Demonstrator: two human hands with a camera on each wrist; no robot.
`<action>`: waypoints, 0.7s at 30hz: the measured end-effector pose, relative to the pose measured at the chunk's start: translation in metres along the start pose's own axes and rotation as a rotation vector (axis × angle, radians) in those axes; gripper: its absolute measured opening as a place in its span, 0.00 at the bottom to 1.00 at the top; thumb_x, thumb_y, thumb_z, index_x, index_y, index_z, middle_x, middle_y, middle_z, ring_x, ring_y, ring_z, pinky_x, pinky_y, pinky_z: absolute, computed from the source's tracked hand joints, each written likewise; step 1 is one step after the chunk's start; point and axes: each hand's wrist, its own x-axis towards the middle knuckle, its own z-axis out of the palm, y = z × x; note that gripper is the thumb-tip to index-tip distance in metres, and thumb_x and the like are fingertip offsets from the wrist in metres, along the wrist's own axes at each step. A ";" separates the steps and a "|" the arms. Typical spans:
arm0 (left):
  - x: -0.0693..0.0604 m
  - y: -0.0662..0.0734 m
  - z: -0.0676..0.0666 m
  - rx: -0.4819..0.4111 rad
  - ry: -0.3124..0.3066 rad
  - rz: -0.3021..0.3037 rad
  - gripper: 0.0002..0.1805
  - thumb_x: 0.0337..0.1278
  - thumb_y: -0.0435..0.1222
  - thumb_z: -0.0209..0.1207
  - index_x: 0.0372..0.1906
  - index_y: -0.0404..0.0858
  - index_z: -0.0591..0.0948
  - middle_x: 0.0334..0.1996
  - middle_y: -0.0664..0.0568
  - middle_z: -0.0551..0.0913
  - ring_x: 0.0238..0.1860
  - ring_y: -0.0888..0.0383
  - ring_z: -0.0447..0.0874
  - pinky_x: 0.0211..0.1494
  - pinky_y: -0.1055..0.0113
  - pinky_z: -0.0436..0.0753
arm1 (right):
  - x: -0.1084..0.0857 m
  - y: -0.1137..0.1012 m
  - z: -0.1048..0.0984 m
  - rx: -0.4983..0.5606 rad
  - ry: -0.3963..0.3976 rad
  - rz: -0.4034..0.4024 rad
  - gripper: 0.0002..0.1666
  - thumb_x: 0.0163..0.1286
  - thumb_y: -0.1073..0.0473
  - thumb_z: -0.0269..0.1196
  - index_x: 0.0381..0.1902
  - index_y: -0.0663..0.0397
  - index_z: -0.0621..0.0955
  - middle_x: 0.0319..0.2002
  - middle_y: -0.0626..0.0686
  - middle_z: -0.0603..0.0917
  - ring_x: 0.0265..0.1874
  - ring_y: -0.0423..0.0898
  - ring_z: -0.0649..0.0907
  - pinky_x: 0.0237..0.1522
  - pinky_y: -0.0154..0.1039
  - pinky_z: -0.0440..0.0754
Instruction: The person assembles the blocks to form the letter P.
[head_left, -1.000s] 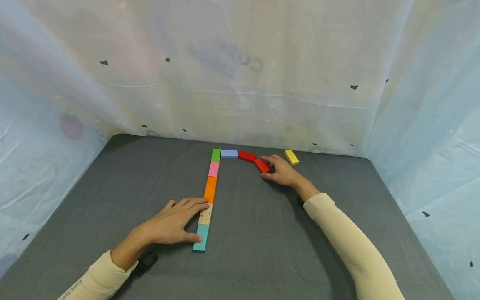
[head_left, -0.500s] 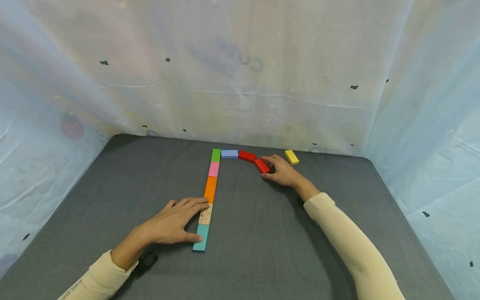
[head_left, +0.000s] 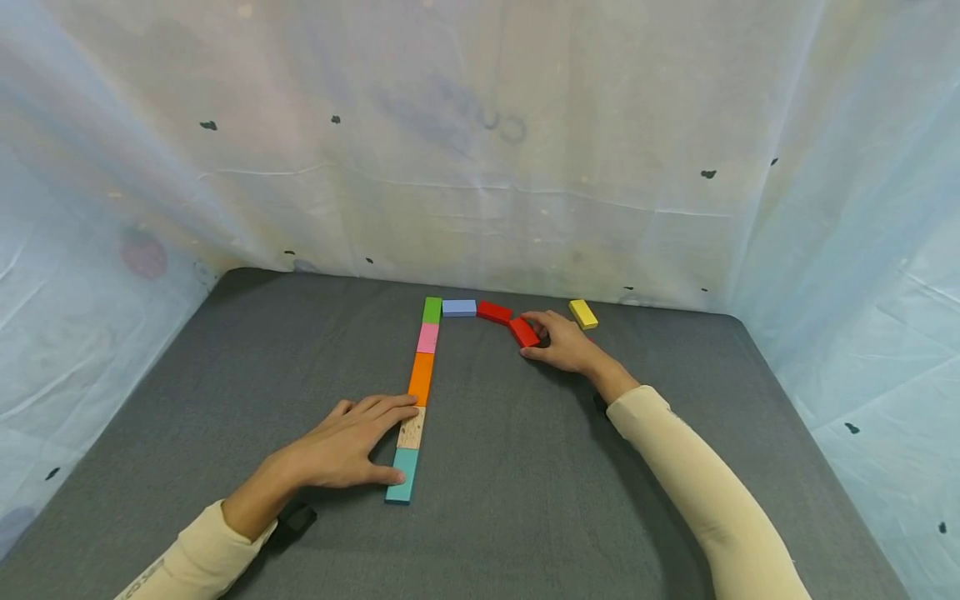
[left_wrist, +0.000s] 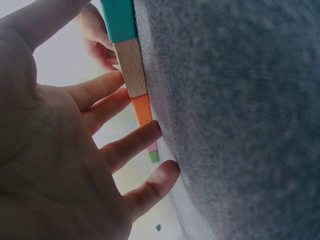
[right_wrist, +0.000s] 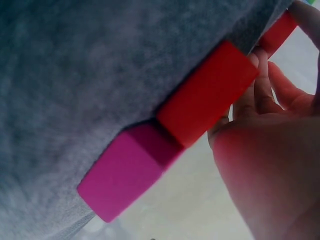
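Straight fingers of my left hand (head_left: 345, 446) lie against a row of flat blocks. From near to far, the row has a teal block (head_left: 402, 477), a plain wooden block (head_left: 411, 428), an orange block (head_left: 422, 379), a pink block (head_left: 427, 338) and a green block (head_left: 432, 310). Beyond them, my right hand (head_left: 564, 343) pinches a red block (head_left: 523, 332) between thumb and fingers. That block's corner meets another red block (head_left: 494, 312), next to a light blue block (head_left: 459, 308). Under my right hand, the right wrist view has one more red block (right_wrist: 207, 95) touching a magenta block (right_wrist: 122, 170).
A yellow block (head_left: 582, 314) lies apart, beyond my right hand near the far edge. The grey cloth surface (head_left: 495, 500) is bounded by pale hanging sheets (head_left: 480, 208) at the back and both sides.
My right hand has shifted very slightly at the red block. My left hand and the row of blocks stay as they were.
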 end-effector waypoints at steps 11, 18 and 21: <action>0.002 0.000 0.000 -0.005 -0.015 -0.010 0.48 0.49 0.61 0.68 0.75 0.51 0.64 0.76 0.56 0.62 0.74 0.50 0.62 0.64 0.40 0.63 | 0.002 0.000 0.002 -0.010 0.004 0.003 0.43 0.67 0.46 0.67 0.73 0.54 0.66 0.48 0.54 0.79 0.43 0.48 0.77 0.48 0.44 0.75; 0.003 0.000 0.001 -0.012 -0.015 -0.009 0.48 0.49 0.60 0.69 0.75 0.50 0.64 0.76 0.56 0.62 0.73 0.51 0.62 0.64 0.40 0.63 | 0.002 0.001 0.002 -0.018 0.005 0.002 0.43 0.67 0.46 0.68 0.73 0.55 0.66 0.49 0.54 0.79 0.43 0.48 0.77 0.49 0.45 0.75; 0.003 0.000 0.001 -0.012 -0.012 -0.004 0.48 0.49 0.60 0.69 0.75 0.50 0.64 0.76 0.56 0.62 0.73 0.50 0.62 0.64 0.40 0.63 | 0.001 0.001 0.001 -0.012 0.008 0.015 0.43 0.66 0.45 0.68 0.73 0.54 0.66 0.51 0.55 0.79 0.45 0.49 0.78 0.51 0.47 0.76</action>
